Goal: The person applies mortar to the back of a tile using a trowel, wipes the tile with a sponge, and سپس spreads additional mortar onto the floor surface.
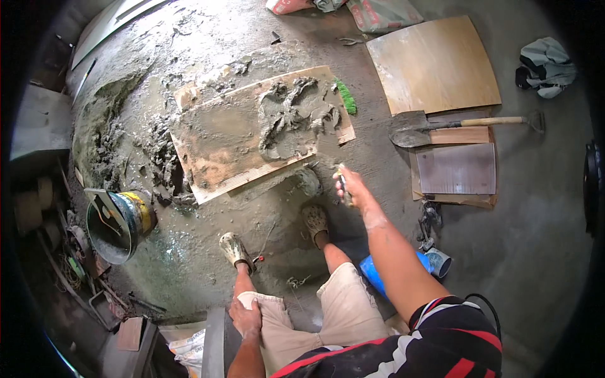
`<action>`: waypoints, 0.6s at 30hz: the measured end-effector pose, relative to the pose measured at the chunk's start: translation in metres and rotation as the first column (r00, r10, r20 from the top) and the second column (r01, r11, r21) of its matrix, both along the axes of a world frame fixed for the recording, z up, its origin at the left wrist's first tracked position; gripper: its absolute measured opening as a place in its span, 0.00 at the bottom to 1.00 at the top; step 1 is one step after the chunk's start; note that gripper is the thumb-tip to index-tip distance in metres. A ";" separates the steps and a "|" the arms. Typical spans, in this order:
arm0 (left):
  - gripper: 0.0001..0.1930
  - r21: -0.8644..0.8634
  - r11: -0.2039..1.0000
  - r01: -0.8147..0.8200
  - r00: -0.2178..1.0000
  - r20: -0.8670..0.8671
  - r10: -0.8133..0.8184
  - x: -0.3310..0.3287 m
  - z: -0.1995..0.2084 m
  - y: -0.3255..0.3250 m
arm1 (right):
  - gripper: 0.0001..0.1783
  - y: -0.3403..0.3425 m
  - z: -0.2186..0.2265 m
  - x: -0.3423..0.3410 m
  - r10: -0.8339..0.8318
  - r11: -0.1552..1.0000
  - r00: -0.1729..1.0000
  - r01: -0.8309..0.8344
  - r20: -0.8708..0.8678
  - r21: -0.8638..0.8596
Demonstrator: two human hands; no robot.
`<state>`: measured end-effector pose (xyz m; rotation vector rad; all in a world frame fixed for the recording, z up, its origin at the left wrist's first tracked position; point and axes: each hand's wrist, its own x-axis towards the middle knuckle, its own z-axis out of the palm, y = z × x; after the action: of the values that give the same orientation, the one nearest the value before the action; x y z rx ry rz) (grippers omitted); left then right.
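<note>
My right hand [355, 187] grips the handle of a mortar-smeared trowel [330, 147], whose blade points away from me at the near right edge of a ribbed board [220, 167]. Wet grey mortar [296, 120] lies in a thick, uneven heap on the board's right half. A thin smear covers much of its left half. Green bristles [345, 96] stick out beside the board's right end. My left hand [246, 317] rests on my left thigh with its fingers laid over the shorts, holding nothing.
A tilted bucket [120, 223] stands at left near mounds of wet mortar [167, 157]. On the right lie a plywood sheet [435, 63], a shovel [413, 135] and a stack of tiles [458, 169]. A blue container [375, 274] sits beneath my right arm. Bags [384, 14] lie at the back.
</note>
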<state>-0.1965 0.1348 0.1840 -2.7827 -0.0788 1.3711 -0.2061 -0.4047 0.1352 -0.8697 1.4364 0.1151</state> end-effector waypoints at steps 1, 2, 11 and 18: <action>0.45 -0.010 1.000 0.008 1.000 -0.003 -0.008 -0.002 -0.003 -0.005 | 0.26 0.002 -0.009 0.002 0.012 0.999 1.000 -0.012 -0.006 -0.033; 0.45 0.016 1.000 0.008 1.000 0.005 -0.008 -0.002 0.000 0.002 | 0.27 0.022 -0.007 0.019 0.031 0.999 0.997 -0.033 -0.075 -0.020; 0.43 0.031 0.999 0.019 1.000 0.022 -0.020 -0.006 0.004 -0.004 | 0.26 0.016 0.018 -0.014 0.242 0.953 0.962 -0.260 -0.126 -0.158; 0.44 0.041 0.999 0.018 0.999 -0.046 -0.016 -0.008 0.002 -0.012 | 0.27 0.051 0.004 0.033 0.094 0.994 0.995 -0.092 -0.031 0.062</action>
<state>-0.2046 0.1224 0.1860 -2.7104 -0.0814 1.4120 -0.1734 -0.3537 0.1390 -0.8887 1.4165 0.2430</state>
